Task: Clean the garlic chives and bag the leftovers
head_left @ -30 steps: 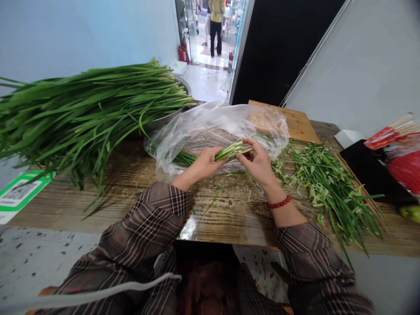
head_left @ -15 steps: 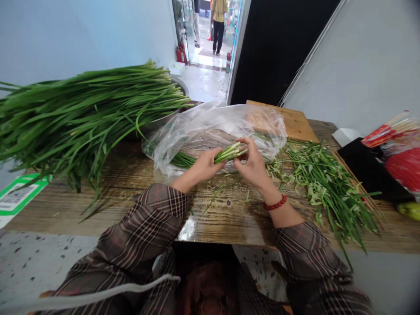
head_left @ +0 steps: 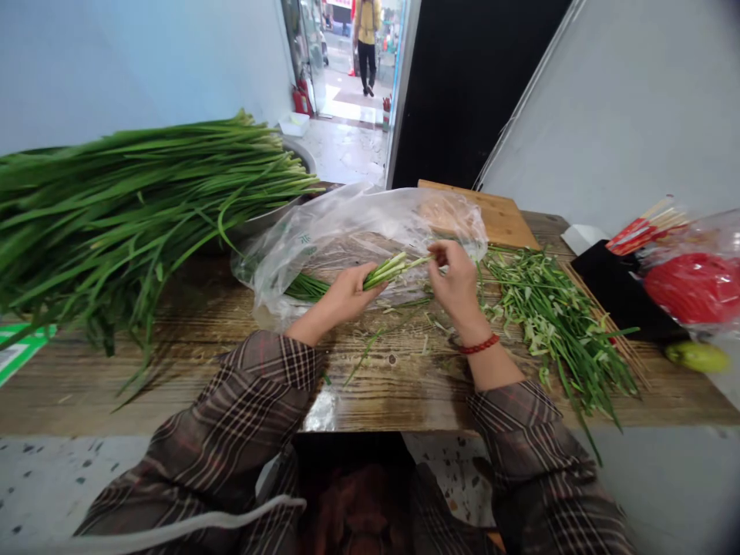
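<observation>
My left hand point(head_left: 350, 294) is closed round a small bunch of garlic chives point(head_left: 388, 270), with the pale stem ends pointing right. The green leaves of this bunch trail left over a clear plastic bag point(head_left: 338, 204) spread on the table. To the right of the stem ends, my right hand point(head_left: 454, 281), with a red bead bracelet at the wrist, pinches the tip of a pale stalk that sticks out beyond the others. A loose heap of chive leaves and pale peelings point(head_left: 558, 324) lies right of this hand.
At the left, a large pile of chives point(head_left: 156, 193) rests across a metal bowl point(head_left: 304, 158). A wooden board point(head_left: 509, 220) lies behind the bag. On the right are a black box point(head_left: 618, 289), red-wrapped sticks and a yellow-green item point(head_left: 697, 356). A person point(head_left: 367, 46) is beyond the doorway.
My right hand has drawn away to the right from the stem ends, pinching one stalk's tip. My left hand keeps hold of the bunch. The whole view has shifted slightly.
</observation>
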{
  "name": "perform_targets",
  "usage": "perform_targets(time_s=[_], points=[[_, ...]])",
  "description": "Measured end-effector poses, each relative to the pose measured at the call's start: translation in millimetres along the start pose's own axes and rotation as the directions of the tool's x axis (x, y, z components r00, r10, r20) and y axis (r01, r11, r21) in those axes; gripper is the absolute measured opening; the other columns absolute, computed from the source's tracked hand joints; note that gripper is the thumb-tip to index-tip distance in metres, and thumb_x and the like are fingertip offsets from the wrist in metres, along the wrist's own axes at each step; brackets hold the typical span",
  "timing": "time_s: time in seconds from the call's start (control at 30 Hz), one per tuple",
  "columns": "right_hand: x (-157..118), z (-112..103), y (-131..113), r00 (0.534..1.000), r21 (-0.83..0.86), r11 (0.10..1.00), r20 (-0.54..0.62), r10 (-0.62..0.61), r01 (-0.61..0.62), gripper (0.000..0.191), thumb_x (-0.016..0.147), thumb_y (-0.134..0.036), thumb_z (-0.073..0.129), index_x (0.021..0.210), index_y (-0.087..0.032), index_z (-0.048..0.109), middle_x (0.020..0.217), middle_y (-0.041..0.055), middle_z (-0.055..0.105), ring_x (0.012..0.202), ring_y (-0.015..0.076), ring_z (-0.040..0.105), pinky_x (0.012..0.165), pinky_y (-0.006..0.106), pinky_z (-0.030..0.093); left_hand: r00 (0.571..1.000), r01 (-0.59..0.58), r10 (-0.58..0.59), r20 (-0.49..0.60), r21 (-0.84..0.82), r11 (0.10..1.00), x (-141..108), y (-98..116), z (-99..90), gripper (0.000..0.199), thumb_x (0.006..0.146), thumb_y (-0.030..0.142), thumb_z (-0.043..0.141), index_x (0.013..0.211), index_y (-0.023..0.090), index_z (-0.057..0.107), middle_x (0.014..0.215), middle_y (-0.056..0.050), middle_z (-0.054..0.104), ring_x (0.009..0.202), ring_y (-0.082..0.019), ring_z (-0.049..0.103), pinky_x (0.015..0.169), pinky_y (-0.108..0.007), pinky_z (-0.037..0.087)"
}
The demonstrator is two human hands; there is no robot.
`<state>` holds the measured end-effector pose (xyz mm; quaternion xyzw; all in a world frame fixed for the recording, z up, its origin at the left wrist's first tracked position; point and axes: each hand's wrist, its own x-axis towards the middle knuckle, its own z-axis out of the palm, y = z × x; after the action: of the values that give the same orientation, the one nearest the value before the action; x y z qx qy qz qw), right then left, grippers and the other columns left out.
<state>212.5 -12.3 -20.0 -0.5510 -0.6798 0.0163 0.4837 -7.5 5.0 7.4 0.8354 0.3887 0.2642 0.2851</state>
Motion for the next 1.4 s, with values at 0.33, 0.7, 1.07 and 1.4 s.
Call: perform_targets(time_s=[0.33, 0.7, 1.07, 1.4], points=[[6.4, -19.6, -18.3, 0.984, 0.02, 0.986, 0.073, -0.165, 0.164, 0.021, 0.089, -0.038, 0.059, 0.106, -0.029, 0.066, 0.112, 0.0065, 0.066, 0.111, 0.0266, 0.056, 0.099, 0.046, 0.04, 1.0, 0.017, -0.016, 0.009, -0.07, 0.997, -0.6, -2.6, 0.7, 0.021, 0.086, 0.035, 0.053, 0.081, 0.016, 0.061, 0.072, 0.0, 0.058, 0.07, -0.017, 0.052, 0.068, -0.028, 0.039], [-10.9, 25.3, -30.5, 0.946, 0.487, 0.819, 0.26, 0.194, -0.301, 0.016, 0.083, -0.036, 0.06, 0.08, -0.022, 0.065, 0.079, 0.0016, 0.064, 0.073, 0.0166, 0.056, 0.067, 0.029, 0.043, 0.999, 0.004, -0.005, -0.054, -0.017, 1.0, -0.6, -0.6, 1.7, 0.021, 0.086, 0.035, 0.052, 0.077, 0.017, 0.057, 0.072, 0.001, 0.055, 0.07, -0.016, 0.051, 0.067, -0.026, 0.036], [-1.0, 12.6, 5.8, 0.807, 0.601, 0.63, 0.044, 0.588, -0.492, 0.039, 0.076, -0.057, 0.063, 0.068, -0.02, 0.062, 0.057, -0.0038, 0.054, 0.053, 0.0103, 0.046, 0.056, 0.024, 0.039, 0.997, 0.009, -0.009, -0.073, -0.005, 1.0, -1.2, -2.7, 1.6, 0.018, 0.086, 0.033, 0.052, 0.08, 0.017, 0.057, 0.074, 0.0, 0.056, 0.073, -0.016, 0.052, 0.068, -0.026, 0.037], [2.2, -3.9, -2.1, 0.977, 0.516, 0.83, 0.136, 0.163, -0.21, 0.055, 0.092, -0.057, 0.043, 0.141, -0.032, 0.042, 0.149, 0.0047, 0.045, 0.134, 0.0229, 0.045, 0.108, 0.045, 0.04, 1.0, 0.017, -0.018, -0.021, -0.054, 0.998, -0.1, -2.4, -0.6, 0.022, 0.086, 0.033, 0.051, 0.081, 0.014, 0.06, 0.073, 0.001, 0.056, 0.072, -0.015, 0.05, 0.067, -0.025, 0.036]])
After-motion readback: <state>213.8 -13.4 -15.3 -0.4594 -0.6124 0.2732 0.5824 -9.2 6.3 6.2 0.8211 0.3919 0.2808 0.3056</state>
